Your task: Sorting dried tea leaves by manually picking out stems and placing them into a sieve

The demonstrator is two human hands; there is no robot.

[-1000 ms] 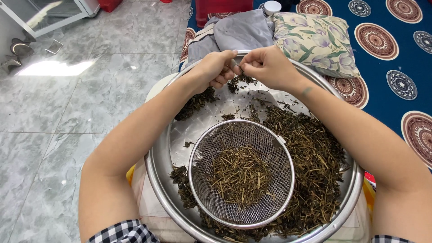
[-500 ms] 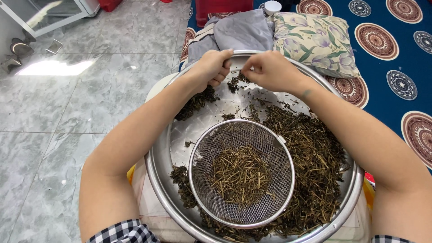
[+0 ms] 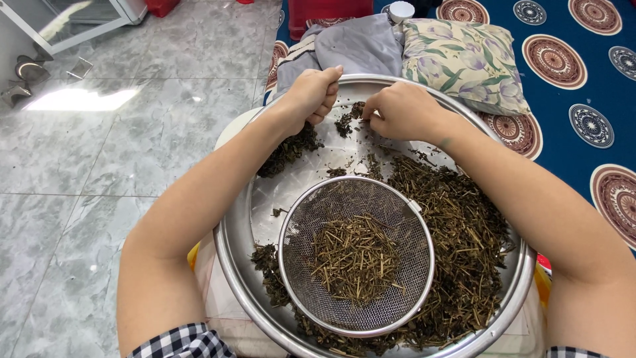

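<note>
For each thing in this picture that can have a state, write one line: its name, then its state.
Left hand: closed, fingers curled, above the far side of the basin.
Right hand: closed, pinching dried herb.
Steel basin: holds dried stems and leaves, mostly on the right side.
Mesh sieve: lies upright in the basin, with a small heap of cut stems in it.
Floral pillow: lying on the blue mat, behind the basin.

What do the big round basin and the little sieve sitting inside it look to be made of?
The basin looks like polished metal, probably stainless steel: its rim and bare wall shine silver and mirror the light. The sieve seems to be fine woven wire mesh, grey and see-through, held in a bright metal hoop. Both hold dried brown stems, which look plant-based and brittle.
</note>
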